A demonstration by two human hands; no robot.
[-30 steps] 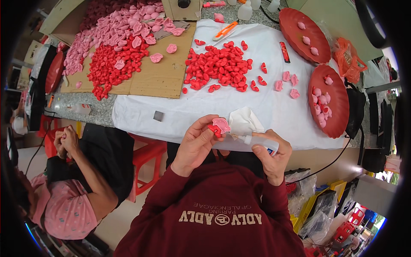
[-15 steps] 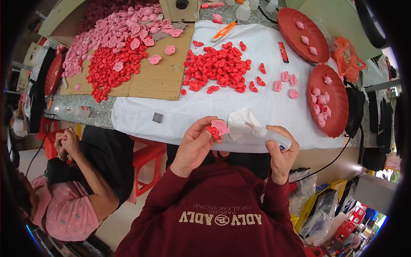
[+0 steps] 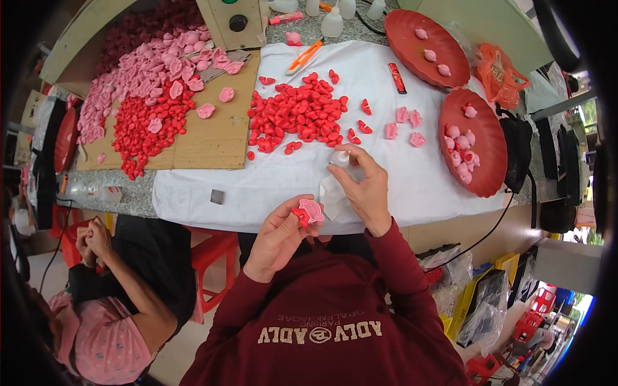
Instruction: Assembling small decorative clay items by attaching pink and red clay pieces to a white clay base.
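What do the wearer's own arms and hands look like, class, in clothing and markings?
Both arms wear long, plain maroon sleeves: the left sleeve and the right sleeve match the maroon top, which has pale lettering across its front. The left hand and right hand are bare, with no gloves. No cables show on either arm.

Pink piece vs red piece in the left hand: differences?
Shape: the pink piece shows a broad face with a raised rim; the red piece looks narrower and rounded.
Position: the red piece sits left of the pink piece.
Visibility: the pink piece shows more; the red piece is partly covered.
Shared: both are in the left hand's grip.
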